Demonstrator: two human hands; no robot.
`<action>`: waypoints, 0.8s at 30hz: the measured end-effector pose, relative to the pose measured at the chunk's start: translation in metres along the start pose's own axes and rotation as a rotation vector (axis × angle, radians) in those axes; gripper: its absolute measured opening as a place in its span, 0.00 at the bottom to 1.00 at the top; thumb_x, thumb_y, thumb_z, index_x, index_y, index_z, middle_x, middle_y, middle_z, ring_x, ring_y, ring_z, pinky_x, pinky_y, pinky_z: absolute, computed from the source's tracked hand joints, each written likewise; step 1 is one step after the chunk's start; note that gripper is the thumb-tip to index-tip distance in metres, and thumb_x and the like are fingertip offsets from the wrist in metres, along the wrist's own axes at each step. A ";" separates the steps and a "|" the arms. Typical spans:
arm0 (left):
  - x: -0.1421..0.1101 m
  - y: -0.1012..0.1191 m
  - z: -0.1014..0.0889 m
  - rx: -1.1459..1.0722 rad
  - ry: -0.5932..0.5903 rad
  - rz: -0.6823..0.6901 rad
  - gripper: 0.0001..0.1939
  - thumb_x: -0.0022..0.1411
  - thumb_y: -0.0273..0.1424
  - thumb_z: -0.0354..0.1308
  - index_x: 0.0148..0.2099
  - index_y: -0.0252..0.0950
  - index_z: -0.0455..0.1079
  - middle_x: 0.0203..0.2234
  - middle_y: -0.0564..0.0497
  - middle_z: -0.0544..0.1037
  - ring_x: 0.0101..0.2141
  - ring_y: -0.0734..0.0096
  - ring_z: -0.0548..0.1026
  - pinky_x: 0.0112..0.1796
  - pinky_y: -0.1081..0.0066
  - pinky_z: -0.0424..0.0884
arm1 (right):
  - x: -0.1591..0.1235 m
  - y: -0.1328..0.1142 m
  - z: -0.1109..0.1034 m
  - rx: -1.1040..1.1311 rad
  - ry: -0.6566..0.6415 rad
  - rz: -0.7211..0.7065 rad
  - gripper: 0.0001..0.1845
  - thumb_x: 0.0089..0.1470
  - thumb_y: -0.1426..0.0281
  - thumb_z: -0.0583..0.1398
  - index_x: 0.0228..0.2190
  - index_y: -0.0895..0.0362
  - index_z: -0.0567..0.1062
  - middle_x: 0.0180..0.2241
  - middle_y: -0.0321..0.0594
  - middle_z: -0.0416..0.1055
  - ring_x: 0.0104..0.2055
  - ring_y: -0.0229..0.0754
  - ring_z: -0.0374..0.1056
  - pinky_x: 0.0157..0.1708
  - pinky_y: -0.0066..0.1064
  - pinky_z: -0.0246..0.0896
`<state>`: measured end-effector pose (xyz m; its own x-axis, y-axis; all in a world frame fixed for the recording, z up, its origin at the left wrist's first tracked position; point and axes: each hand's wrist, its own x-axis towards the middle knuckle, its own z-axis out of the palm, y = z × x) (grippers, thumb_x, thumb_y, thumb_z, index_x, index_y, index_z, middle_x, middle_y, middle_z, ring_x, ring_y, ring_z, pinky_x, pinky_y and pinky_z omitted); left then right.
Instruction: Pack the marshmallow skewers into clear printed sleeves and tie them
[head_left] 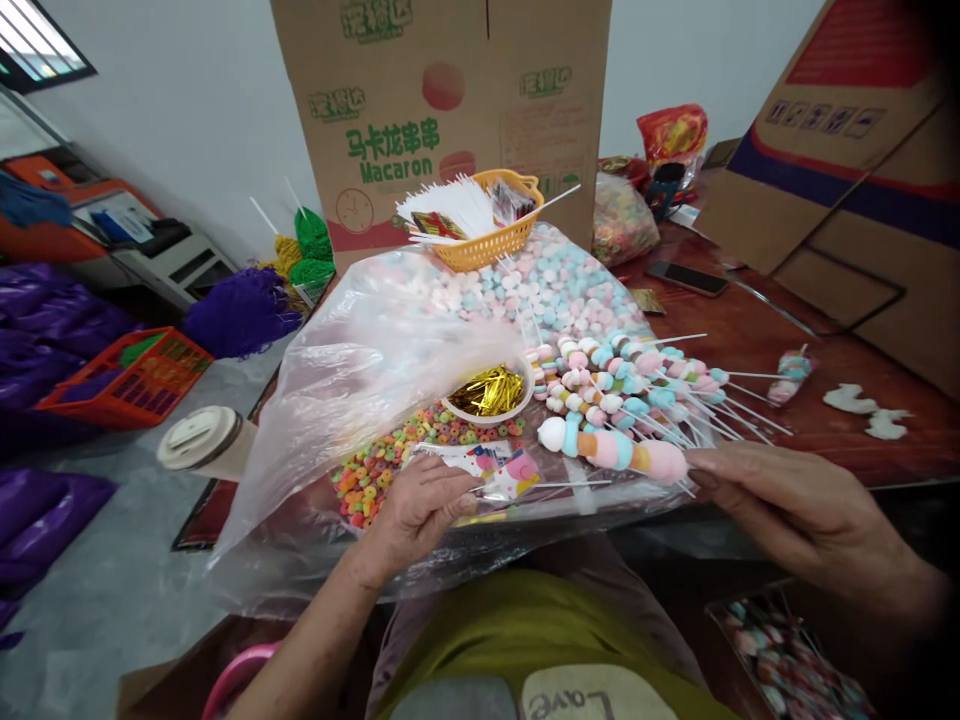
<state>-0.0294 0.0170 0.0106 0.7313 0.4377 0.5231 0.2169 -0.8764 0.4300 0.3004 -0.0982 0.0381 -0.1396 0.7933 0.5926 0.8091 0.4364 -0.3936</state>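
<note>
My right hand (817, 520) pinches a marshmallow skewer (615, 450) by the stick end, its pink, blue, orange and white pieces pointing left. My left hand (424, 505) rests on the printed plastic bags (502, 468), thumb and fingertips closed at the edge of one. A bare white stick (574, 485) lies beside the bags. Behind them stands a white bowl (527, 392) of gold twist ties (487, 390). Colourful cereal rings (375, 465) lie left of the bowl. Many more marshmallow skewers (600, 380) are piled behind the held one.
Loose marshmallows (555, 280) spread under clear plastic sheeting (300, 400). A yellow basket (495, 245) of white sticks stands before a big cardboard box (450, 100). A lidded cup (206, 440) is at left, a phone (686, 278) at right. Below right sits a box of wrapped skewers (795, 650).
</note>
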 end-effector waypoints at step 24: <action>0.010 0.016 0.008 0.129 -0.264 -0.078 0.19 0.63 0.40 0.48 0.49 0.33 0.66 0.27 0.47 0.76 0.28 0.68 0.71 0.31 0.70 0.61 | -0.006 -0.006 0.022 0.133 -0.388 -0.084 0.11 0.57 0.71 0.52 0.38 0.55 0.73 0.31 0.39 0.75 0.31 0.37 0.70 0.31 0.25 0.63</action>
<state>-0.0132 0.0057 0.0171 0.8481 0.4524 0.2757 0.3472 -0.8677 0.3557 0.2834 -0.0960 0.0217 -0.4274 0.8425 0.3278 0.7086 0.5374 -0.4572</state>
